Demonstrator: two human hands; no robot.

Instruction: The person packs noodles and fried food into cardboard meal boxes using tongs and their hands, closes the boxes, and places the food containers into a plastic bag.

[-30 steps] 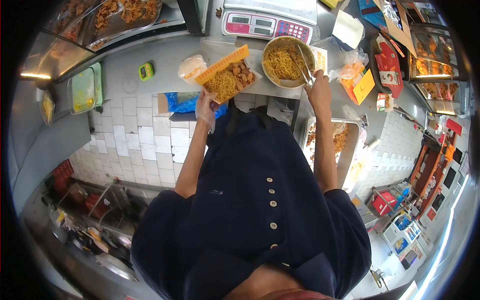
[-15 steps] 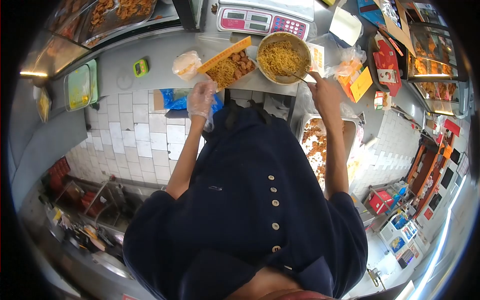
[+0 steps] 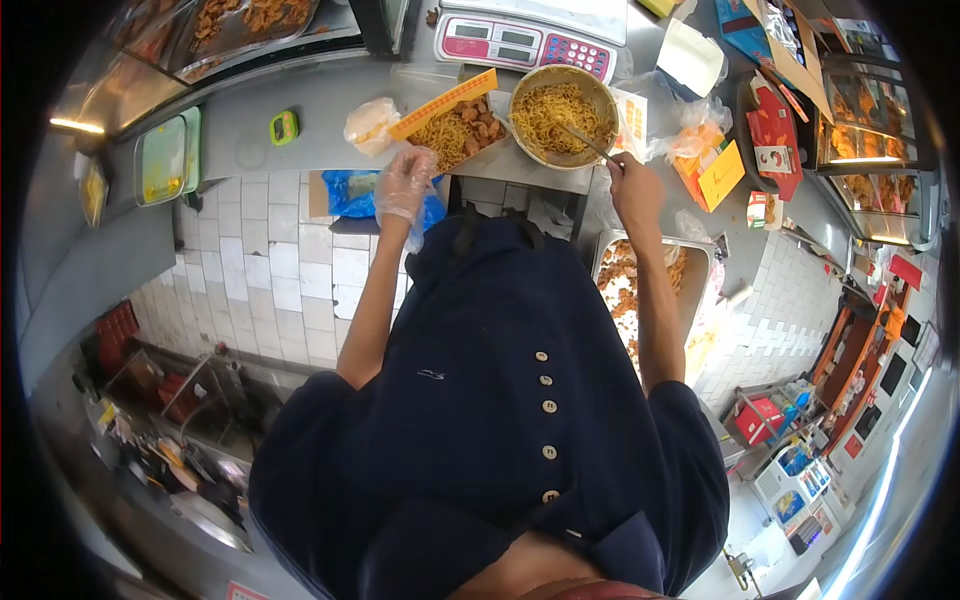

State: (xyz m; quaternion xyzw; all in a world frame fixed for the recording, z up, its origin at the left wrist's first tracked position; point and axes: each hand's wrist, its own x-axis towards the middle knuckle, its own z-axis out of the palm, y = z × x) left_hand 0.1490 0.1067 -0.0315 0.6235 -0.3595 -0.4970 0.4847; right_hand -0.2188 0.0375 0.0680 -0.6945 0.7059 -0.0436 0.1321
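My left hand (image 3: 405, 185), in a clear plastic glove, is closed at the near left corner of an open paper takeaway box (image 3: 445, 105). Noodles (image 3: 437, 138) fill the box's left side, with browned bite-size pieces (image 3: 480, 122) on the right. My bare right hand (image 3: 636, 188) grips the handle of a long-handled utensil (image 3: 592, 144). Its far end is buried in noodles in a round metal bowl (image 3: 515, 125), so I cannot tell its kind. A crumpled, whitish plastic bag (image 3: 371, 125) lies left of the box.
A pink-and-white scale (image 3: 525, 42) stands behind the bowl. To the right are a white open container (image 3: 692, 58) and orange-yellow packets (image 3: 715, 172). A metal tray (image 3: 702, 275) of browned food sits beneath my right forearm. A green timer (image 3: 284, 128) lies left.
The utensil's handle has swung in the bowl and my right hand has shifted slightly down and left. The noodles in the bowl have been stirred. My left hand stays by the box.
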